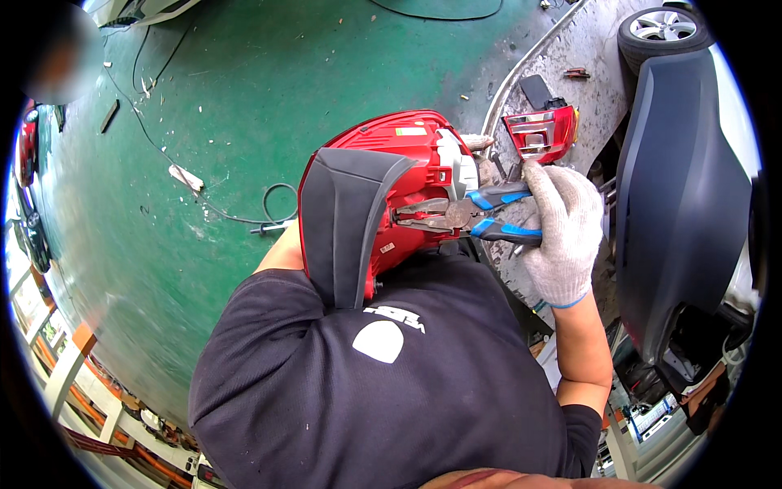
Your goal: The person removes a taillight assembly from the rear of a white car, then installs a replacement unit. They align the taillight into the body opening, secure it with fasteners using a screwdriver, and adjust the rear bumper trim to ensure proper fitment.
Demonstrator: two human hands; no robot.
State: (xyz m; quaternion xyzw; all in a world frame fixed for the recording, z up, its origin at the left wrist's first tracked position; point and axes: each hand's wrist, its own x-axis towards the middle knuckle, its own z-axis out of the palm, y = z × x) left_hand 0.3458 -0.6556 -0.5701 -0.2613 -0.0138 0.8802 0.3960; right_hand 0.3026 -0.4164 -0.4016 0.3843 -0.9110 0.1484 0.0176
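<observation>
A large red car tail light (407, 183) with a dark grey trim panel (338, 216) is held up in front of my chest. My left arm passes behind it, and only pale gloved fingertips of my left hand (478, 142) show at its far right edge; the rest is hidden. In a white knit glove, my right hand (564, 224) is closed around pliers (460, 215) with blue and black handles. The plier jaws reach the red inner side of the light, beside the trim. Whether they grip anything there is too small to tell.
Another red and clear tail light (540, 134) lies on the worn bench (603, 106) at the right, near a small dark piece (535, 91). A dark grey bumper (672, 196) stands farther right, below a wheel (664, 28). A cable (220, 213) trails across the green floor (244, 106).
</observation>
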